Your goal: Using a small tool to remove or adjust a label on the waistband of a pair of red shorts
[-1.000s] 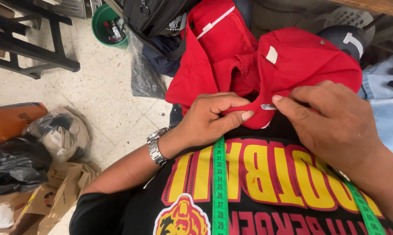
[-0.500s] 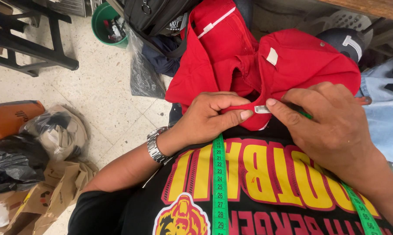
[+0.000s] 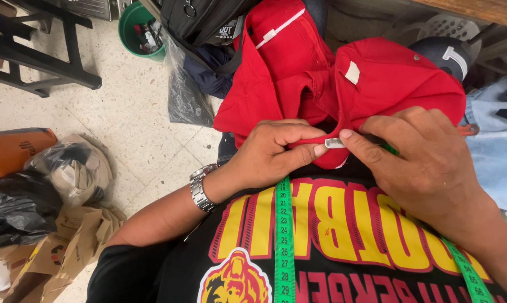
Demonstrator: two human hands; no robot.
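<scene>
- A red garment [image 3: 343, 84] lies bunched across the lap, above a black printed shirt [image 3: 343, 247].
- A green measuring tape [image 3: 284, 235] hangs down the chest (its other end runs under the right wrist).
- The right hand [image 3: 427, 163] pinches a small metal blade [image 3: 335, 143] against the garment's lower edge, fingers closed.
- The left hand [image 3: 270, 154], a steel watch [image 3: 200, 188] on its wrist, grips that edge, thumb and fingers closed on the cloth.
</scene>
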